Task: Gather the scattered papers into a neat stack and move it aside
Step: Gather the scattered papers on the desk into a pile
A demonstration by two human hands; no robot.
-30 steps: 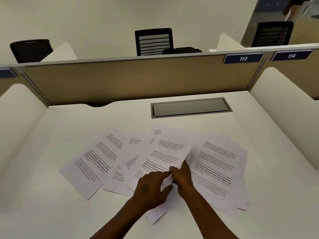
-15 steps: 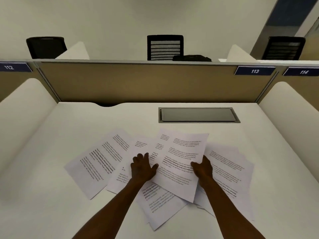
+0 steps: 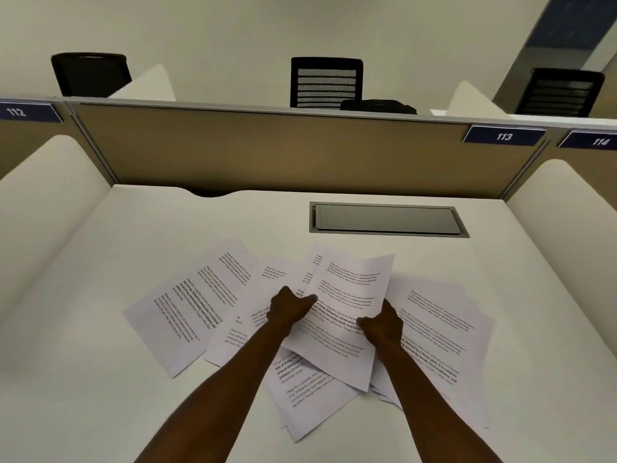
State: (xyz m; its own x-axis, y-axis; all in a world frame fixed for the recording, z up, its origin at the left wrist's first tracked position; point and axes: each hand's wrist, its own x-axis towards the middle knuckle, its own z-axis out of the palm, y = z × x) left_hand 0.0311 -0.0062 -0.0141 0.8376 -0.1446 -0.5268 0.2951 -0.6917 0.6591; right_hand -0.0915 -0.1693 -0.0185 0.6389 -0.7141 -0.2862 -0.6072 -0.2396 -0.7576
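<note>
Several printed white papers lie fanned out on the white desk [image 3: 100,396]. The top sheet [image 3: 350,289] in the middle is held at both side edges and looks slightly raised. My left hand [image 3: 288,307] grips its left edge, and my right hand [image 3: 382,324] grips its right edge. One sheet [image 3: 190,305] lies apart at the left, tilted. A thicker spread of sheets [image 3: 444,329] lies at the right. More sheets [image 3: 310,396] poke out below, between my forearms.
A grey cable hatch [image 3: 387,219] is set into the desk behind the papers. A tan divider panel [image 3: 267,152] closes the back, with white curved side screens at left [image 3: 43,208] and right [image 3: 567,212]. Black chairs stand beyond the divider.
Both hands moved from the sheet's lower edge out to its sides. My left hand, flat on the papers half a second ago, now grips the top sheet's left edge.
</note>
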